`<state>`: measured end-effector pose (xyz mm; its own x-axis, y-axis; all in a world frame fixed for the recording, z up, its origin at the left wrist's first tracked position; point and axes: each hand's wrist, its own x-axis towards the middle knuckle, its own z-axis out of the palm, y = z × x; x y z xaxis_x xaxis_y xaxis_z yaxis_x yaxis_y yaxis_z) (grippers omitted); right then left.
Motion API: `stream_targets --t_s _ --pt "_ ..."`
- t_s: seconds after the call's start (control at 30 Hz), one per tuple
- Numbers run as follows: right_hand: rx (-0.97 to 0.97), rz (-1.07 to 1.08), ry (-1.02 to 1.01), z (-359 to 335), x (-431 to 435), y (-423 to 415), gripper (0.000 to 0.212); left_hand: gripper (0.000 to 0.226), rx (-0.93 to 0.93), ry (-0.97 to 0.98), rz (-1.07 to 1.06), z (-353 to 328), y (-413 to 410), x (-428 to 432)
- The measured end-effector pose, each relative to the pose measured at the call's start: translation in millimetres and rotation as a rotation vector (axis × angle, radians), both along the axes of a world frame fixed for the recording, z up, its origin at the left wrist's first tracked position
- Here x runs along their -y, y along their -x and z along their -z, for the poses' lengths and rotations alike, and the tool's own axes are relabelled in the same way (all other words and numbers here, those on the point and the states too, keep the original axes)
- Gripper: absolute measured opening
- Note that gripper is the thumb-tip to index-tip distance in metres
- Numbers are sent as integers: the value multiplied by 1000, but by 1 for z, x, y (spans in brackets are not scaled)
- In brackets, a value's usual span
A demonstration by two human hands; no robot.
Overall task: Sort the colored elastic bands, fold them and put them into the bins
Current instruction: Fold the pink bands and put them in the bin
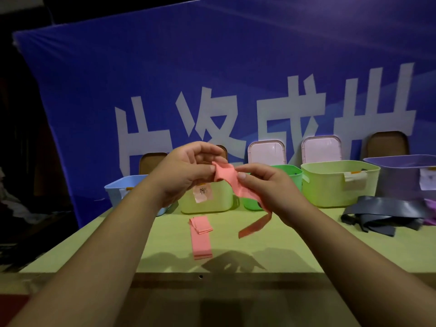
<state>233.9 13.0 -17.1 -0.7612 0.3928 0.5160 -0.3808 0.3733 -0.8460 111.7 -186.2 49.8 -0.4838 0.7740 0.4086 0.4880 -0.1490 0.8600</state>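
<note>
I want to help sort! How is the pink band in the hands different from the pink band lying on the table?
The held band is in the air, pinched by the left hand and right hand; the table band lies on the table untouched. The held band is bunched and twisted, one end dangling; the table band lies flat, its far end folded over. Both are the same pink.
</note>
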Motion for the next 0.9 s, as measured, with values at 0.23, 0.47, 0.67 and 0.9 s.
stream_targets --t_s 0.23,0.47,0.67,0.9 --pt "91 61 -292 6 20 -23 21 34 -98 105 -91 0 -30 8" --pt "16 101 -195 13 38 -37 22 35 -153 115 -157 1 -48 14" --pt "6 129 -173 18 51 -42 29 32 -174 132 -188 7 -58 18" --pt "-1 141 -98 18 63 -47 16 33 -175 117 -189 15 -62 23"
